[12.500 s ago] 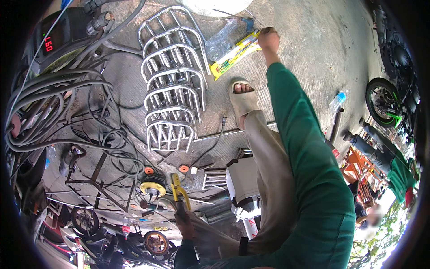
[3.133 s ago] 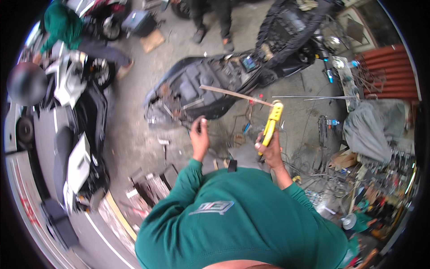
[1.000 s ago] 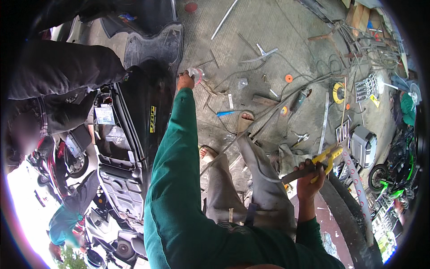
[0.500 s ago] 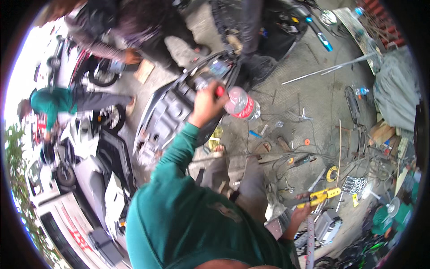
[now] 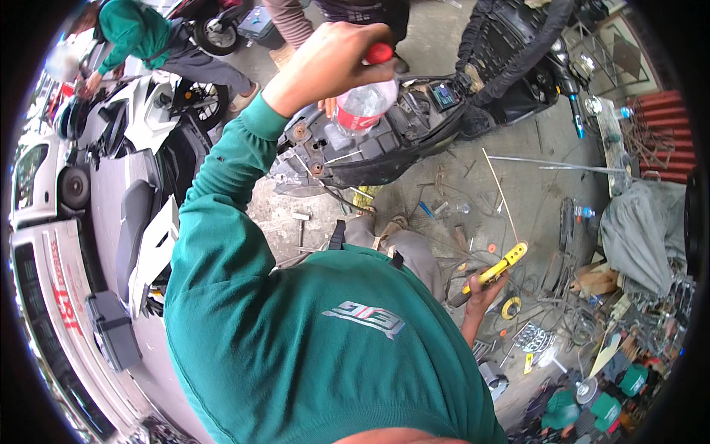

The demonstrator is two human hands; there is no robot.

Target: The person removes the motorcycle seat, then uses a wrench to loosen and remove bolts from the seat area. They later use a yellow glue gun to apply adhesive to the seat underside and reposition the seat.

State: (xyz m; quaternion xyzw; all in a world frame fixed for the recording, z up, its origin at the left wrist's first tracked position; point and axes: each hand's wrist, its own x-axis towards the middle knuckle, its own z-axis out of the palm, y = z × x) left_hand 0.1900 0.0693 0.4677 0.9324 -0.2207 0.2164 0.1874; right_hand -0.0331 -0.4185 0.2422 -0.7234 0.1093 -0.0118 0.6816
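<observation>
Above a stripped scooter (image 5: 384,140), left hand (image 5: 333,63) grips bottle (image 5: 364,103).

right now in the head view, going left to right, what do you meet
white scooter → left hand gripping a clear plastic bottle with a red cap → right hand holding a yellow tool → grey cloth heap

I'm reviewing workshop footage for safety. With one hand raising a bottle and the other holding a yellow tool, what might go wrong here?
1. The left hand tips the plastic bottle by its red-capped end above the stripped scooter; liquid may spill onto exposed parts if the cap is loose.
2. The right hand holds the yellow tool low and out of the line of sight; it may catch the rods and wires on the floor.
</observation>
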